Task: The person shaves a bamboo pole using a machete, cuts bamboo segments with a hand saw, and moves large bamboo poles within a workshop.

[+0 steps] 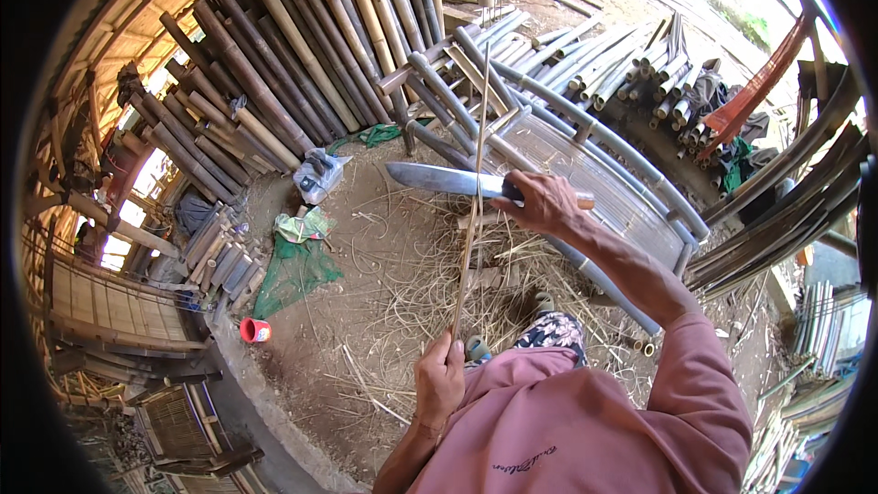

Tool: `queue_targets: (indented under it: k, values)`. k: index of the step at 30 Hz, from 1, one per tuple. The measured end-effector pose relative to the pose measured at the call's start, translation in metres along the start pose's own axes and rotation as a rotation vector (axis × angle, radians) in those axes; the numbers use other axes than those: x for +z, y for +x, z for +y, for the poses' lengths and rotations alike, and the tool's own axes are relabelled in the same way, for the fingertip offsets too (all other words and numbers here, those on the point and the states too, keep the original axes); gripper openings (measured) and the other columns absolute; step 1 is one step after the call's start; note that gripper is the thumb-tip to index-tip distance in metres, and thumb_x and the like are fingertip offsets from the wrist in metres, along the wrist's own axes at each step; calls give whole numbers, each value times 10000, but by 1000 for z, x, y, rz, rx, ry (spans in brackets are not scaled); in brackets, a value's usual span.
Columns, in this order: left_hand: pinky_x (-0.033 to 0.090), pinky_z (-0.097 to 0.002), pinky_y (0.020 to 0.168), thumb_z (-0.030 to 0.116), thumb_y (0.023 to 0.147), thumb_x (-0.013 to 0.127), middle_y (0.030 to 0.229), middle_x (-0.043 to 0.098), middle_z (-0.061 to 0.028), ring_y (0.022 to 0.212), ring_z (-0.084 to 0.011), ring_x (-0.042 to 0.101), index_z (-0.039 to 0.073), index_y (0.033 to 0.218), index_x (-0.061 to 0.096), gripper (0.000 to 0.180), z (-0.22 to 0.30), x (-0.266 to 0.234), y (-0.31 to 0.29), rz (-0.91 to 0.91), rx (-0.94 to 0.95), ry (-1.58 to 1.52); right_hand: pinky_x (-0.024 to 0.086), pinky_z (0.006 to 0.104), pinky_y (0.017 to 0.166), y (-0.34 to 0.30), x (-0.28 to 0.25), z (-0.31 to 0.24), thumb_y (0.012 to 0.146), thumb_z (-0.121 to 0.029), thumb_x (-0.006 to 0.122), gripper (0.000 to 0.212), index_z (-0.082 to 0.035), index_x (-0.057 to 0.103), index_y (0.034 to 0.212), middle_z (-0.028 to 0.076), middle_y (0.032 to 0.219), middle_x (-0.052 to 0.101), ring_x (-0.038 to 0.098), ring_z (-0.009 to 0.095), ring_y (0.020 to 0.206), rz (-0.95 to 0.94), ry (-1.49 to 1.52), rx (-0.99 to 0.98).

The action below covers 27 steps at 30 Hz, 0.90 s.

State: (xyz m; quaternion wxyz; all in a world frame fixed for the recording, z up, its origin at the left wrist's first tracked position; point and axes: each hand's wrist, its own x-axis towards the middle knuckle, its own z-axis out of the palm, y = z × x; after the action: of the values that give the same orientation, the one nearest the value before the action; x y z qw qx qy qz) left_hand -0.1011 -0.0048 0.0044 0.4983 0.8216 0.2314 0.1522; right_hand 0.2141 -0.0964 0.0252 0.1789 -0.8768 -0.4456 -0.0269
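My right hand (543,205) is closed round the handle of a long machete (434,177), its broad steel blade pointing left. Something dark shows under the fingers, where the blade meets the grip. Closer to my body, my left hand (440,377) is closed on the near end of a thin bamboo strip (467,261). The strip runs away from me, past the blade, to a narrow far tip. Blade and strip cross just left of my right hand; whether the edge bites into the strip I cannot tell.
Curly bamboo shavings (412,279) litter the ground around my feet. A bamboo bench (585,165) stands ahead to the right. Bamboo poles (302,46) lean at the back left, with more stacked poles (640,59) at the far right. A red bucket (255,330) and green netting (294,276) lie left.
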Motion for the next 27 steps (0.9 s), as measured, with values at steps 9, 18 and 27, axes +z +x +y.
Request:
queue_targets:
  k: [9,18,27]
  values:
    - [427,-342,537,143,938,557,676,565,-137,577,-209,548,-17,878,622,183,-40,-37,-106,-113,-103,-13,504,457,600,40,-41,89,884,-630,514,588,-78,677,1007,146,703,667,637,340,599,179,-127,242]
    - [356,-233,393,224,1014,460,605,552,-18,416,-57,440,0,1044,604,269,-57,-54,-105,-51,-409,-384,521,442,603,52,-75,88,934,-577,475,549,-64,660,875,167,732,657,650,273,644,291,47,378]
    - [300,-183,315,235,1030,422,591,444,17,378,-30,353,90,1278,506,300,34,-37,56,-158,-395,-935,504,417,548,-36,8,-100,900,-482,591,394,-89,564,888,86,725,611,621,255,638,100,269,-383]
